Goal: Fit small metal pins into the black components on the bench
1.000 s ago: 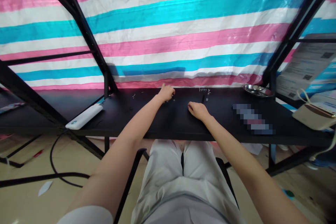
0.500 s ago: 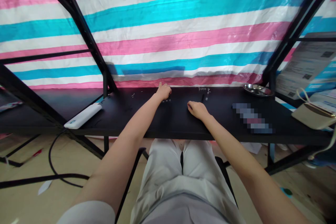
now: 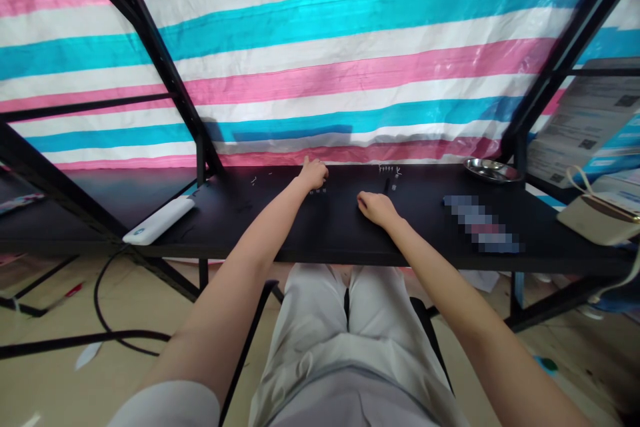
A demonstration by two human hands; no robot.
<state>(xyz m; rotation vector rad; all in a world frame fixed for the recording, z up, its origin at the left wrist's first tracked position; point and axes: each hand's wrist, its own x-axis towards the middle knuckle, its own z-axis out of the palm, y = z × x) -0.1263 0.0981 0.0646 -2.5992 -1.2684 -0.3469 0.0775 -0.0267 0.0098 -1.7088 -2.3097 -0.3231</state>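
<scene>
On the black table [image 3: 225, 213], my left hand [image 3: 314, 174] reaches toward the back edge, fingers bent down and pressed together. Whatever they may hold is too small or hidden to make out. Just below it lie several tiny light pieces [image 3: 318, 191] in a short row. My right hand [image 3: 379, 207] rests on the tabletop with its fingers curled closed, and their inside is hidden. Beyond that hand lie a small dark stick [image 3: 387, 184] and a tiny clear piece [image 3: 395, 187]. Further back is a row of small whitish pieces [image 3: 389, 169].
A shiny metal dish [image 3: 493, 171] stands at the back right. A white oblong device [image 3: 160, 220] lies left, near the black frame post [image 3: 150, 53]. At far right sits a beige bag [image 3: 595, 219]. Striped sheeting [image 3: 350, 20] hangs behind the table. A blurred-out item [image 3: 480, 223] lies right.
My left hand has shifted very slightly, its fingertips a little to the right. My right hand stays in place.
</scene>
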